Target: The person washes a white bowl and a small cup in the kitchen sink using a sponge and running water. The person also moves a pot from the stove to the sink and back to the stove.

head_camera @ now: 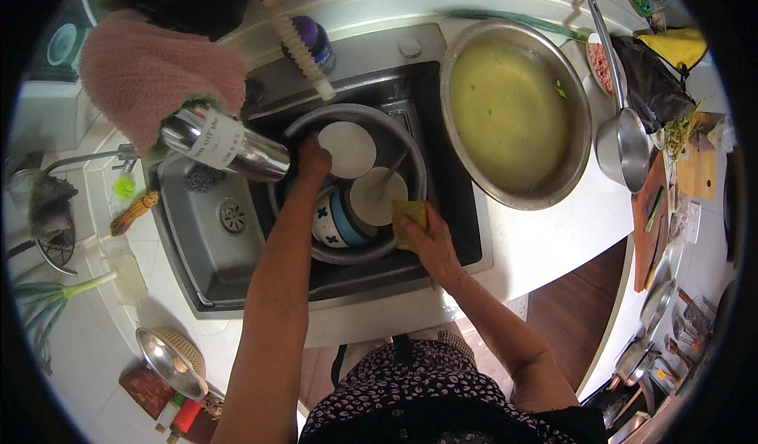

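A round metal basin (421,177) stands in the dark right bowl of the sink. In it lie a pale dish (349,150), a second pale round dish (370,198) with a spoon-like utensil in it, and a white bowl with a blue band and dark blue flowers (329,222). My left hand (314,158) reaches into the basin at the pale dish's left edge; its fingertips are hidden, so its grip is unclear. Over the basin's right rim, my right hand (431,244) holds a yellow-green scouring pad (408,224).
Right of the sink stands a large steel basin (448,142) of cloudy yellowish water, beside a long-handled steel ladle (625,148). A metal cylinder (228,142) and pink towel (160,71) overhang the sink's left bowl (207,260). A steel colander (172,361) sits lower left.
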`<state>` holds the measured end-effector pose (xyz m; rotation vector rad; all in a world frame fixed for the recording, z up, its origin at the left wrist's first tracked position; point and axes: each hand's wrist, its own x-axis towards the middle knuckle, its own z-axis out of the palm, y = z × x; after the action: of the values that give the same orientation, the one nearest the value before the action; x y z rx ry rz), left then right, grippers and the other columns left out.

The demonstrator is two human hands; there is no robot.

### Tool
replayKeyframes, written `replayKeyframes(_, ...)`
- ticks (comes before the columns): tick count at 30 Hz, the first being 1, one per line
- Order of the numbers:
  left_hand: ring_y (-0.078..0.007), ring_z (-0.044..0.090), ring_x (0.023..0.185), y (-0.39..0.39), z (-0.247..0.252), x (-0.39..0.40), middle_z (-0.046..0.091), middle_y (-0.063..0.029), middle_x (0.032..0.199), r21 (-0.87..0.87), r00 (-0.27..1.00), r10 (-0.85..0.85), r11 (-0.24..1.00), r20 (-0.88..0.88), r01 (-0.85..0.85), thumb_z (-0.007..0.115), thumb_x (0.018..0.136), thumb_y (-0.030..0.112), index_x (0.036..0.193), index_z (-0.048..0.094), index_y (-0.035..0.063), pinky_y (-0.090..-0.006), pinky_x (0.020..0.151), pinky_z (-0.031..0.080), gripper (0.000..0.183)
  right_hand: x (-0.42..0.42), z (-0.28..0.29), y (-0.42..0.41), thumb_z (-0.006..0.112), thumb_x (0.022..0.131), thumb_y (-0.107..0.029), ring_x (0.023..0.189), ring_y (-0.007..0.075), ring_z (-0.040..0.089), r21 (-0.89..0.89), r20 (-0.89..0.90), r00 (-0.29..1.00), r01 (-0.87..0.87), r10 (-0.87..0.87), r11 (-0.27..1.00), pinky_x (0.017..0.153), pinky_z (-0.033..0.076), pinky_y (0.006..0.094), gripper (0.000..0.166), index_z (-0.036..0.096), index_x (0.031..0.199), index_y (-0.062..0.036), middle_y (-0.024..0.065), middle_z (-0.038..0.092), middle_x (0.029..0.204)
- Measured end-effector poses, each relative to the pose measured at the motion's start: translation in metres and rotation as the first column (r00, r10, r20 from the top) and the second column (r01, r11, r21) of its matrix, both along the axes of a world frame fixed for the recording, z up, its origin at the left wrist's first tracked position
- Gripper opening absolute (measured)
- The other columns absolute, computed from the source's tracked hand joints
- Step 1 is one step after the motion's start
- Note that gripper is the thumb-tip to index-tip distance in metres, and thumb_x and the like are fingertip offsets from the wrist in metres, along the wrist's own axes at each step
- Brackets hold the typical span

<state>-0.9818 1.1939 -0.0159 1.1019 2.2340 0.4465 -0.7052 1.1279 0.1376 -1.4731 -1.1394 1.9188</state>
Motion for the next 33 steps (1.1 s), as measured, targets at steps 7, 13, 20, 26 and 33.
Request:
replayKeyframes(7,-0.0246,0.056,0.112,-0.014,0.024,0.003,0.058,-0.0128,0.123,-0.017,0.676,0.206,0.961,0.707,-0.276,0.057,0.090,0.014,0.134,0.046,0.0029,-0.0362,0.095,0.045,0.047,-0.002,0.024,0.010,0.060,0.093,-0.023,0.090,0.0132,0.058,-0.024,0.031,0.999,0.024,-0.024,0.999,0.079,0.050,0.0291,0.036,0.052,0.119,0.0009,0.0084,0.062,0.100)
replayKeyframes(13,-0.0212,0.054,0.113,-0.051,0.126,0.032,0.055,-0.0107,0.126,-0.029,0.319,0.200,0.883,0.926,-0.469,0.050,0.099,0.024,0.139,0.040,0.0069,-0.0355,0.093,0.047,0.045,-0.055,0.071,0.055,0.063,0.090,-0.019,0.092,0.0192,0.061,0.318,-0.053,0.993,-0.087,0.109,0.944,0.082,0.050,0.0325,0.037,0.052,0.120,-0.0003,0.0117,0.062,0.101)
replayKeyframes(20,-0.0228,0.049,0.123,-0.118,0.182,0.017,0.048,-0.0119,0.134,0.153,0.396,0.133,0.777,0.908,-0.610,0.034,0.101,0.049,0.142,0.035,0.0064,-0.0374,0.100,0.044,0.059,-0.144,0.090,0.059,0.071,0.074,-0.017,0.108,0.0337,0.047,0.700,0.701,0.702,-0.711,0.129,0.065,0.088,0.040,0.0432,0.055,0.053,0.124,-0.0044,0.0170,0.049,0.124)
replayKeyframes(26,-0.0228,0.050,0.119,-0.165,0.191,-0.016,0.047,-0.0128,0.134,0.233,0.450,0.234,0.607,0.862,-0.760,0.032,0.101,0.051,0.140,0.037,0.0030,-0.0364,0.101,0.041,0.062,-0.194,0.089,0.032,0.062,0.077,-0.009,0.101,0.0300,0.054,0.599,0.800,0.567,-0.773,0.194,-0.209,0.076,0.049,0.0415,0.027,0.062,0.102,-0.0016,0.0147,0.055,0.109)
replayKeyframes(33,-0.0205,0.049,0.115,-0.213,0.179,-0.041,0.051,-0.0118,0.126,0.108,0.236,0.309,0.382,0.921,-0.918,0.032,0.101,0.052,0.134,0.043,-0.0001,-0.0324,0.099,0.040,0.063,-0.248,0.068,-0.030,0.066,0.072,-0.008,0.101,0.0336,0.055,0.499,0.504,0.400,-0.858,0.765,0.119,0.081,0.047,0.0453,0.024,0.061,0.096,-0.0050,0.0129,0.057,0.102)
